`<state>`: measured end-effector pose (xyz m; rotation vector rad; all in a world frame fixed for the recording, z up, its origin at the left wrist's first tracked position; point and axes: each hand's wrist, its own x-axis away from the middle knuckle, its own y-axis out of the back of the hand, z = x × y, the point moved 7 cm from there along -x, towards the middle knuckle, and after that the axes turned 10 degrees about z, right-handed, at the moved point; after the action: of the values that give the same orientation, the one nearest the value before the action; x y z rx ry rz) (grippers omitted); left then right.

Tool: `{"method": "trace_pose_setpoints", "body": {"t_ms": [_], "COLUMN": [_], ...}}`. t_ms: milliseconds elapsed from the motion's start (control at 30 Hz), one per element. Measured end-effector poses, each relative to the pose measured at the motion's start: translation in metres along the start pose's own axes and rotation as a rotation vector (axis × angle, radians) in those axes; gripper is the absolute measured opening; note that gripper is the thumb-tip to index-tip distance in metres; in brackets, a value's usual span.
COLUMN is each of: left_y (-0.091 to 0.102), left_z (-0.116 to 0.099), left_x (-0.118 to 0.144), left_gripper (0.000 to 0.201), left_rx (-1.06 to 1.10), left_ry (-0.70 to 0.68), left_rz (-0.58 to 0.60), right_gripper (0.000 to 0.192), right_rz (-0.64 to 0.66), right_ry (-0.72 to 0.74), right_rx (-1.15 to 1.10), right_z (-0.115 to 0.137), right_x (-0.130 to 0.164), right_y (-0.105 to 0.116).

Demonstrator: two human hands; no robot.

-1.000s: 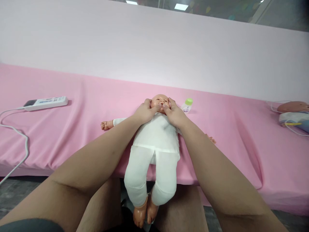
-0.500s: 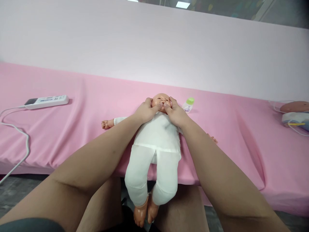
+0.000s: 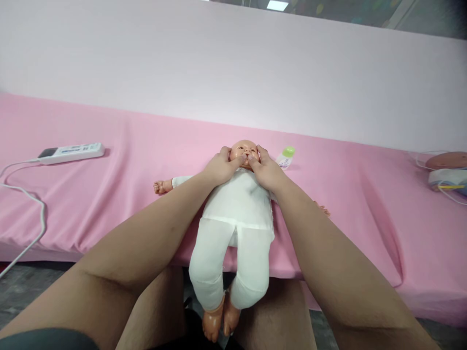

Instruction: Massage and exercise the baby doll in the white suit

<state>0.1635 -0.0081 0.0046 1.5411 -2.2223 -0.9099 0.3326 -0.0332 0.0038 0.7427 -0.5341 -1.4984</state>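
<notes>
A baby doll [image 3: 239, 201] with a white cloth body lies on its back, its head up toward the wall and its feet hanging over the near edge. My left hand [image 3: 223, 167] cups one side of the doll's head [image 3: 243, 145], thumb on the cheek beside the mouth. On the opposite side my right hand [image 3: 267, 170] does the same, its thumb close to the other thumb below the nose. Both hands are closed around the head; the fingertips behind it are partly hidden. My forearms cover parts of the doll's arms.
The doll rests on a pink-covered bench [image 3: 138, 141] along a pale wall. A small bottle with a green cap [image 3: 286, 158] stands just right of my right hand. At the left is a white power strip [image 3: 73, 153] with its cord; at far right, a partly cut-off brown object [image 3: 447, 160].
Both hands keep their hold on the doll's head, with thumbs in nearly the same place. The view has shifted very slightly.
</notes>
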Motion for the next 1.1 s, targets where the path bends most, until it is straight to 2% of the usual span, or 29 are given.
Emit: {"method": "trace_pose_setpoints", "body": {"t_ms": [1100], "left_y": [0.0006], "left_z": [0.0009], "left_x": [-0.0009], "left_gripper": [0.064], "left_rx": [-0.018], "left_ry": [-0.009], "left_rz": [0.0], "right_gripper": [0.078], "right_rz": [0.012], "right_ry": [-0.01], "right_rx": [0.0], "right_z": [0.0018], "right_x": [0.0009], "right_y": [0.0003]}}
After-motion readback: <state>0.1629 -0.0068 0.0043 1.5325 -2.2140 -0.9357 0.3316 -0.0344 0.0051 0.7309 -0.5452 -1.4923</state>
